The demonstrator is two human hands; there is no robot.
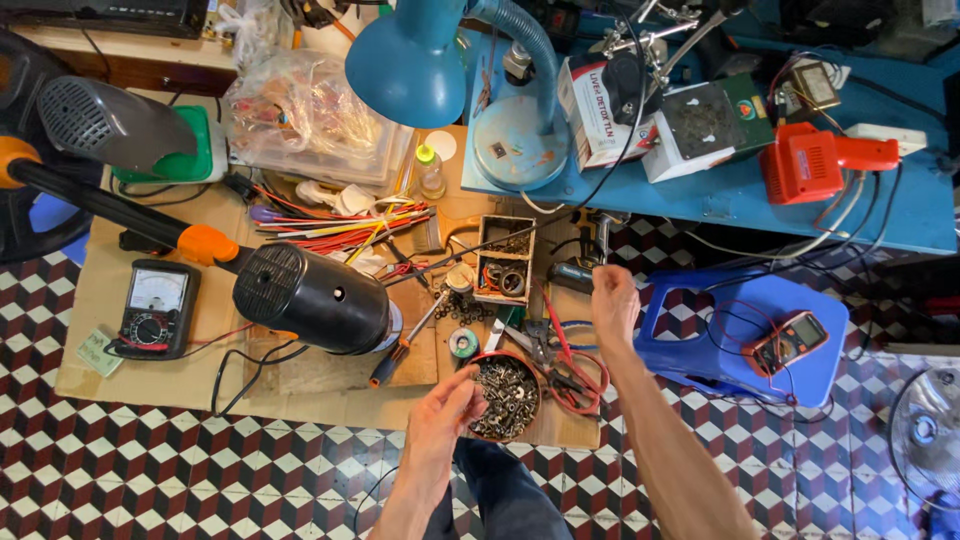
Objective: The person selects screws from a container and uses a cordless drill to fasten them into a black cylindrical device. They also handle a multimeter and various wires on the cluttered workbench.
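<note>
bowl of screws (pixel 505 397) right of left hand (pixel 443 412) | right hand (pixel 613 303) beyond, perhaps touching pliers (pixel 585 268)

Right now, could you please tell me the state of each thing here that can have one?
Left hand: open, empty, beside the bowl.
Right hand: reaching toward the bench edge; what the fingers hold is unclear.
Bowl of screws: upright, full.
Small wooden box: open, holding parts.
Blue desk lamp: unlit.

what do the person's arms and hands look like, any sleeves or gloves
Both arms are bare to the frame edge, with no sleeves in view. The left hand and right hand wear no gloves; no rings or watch are visible. The forearms look lean.
</note>
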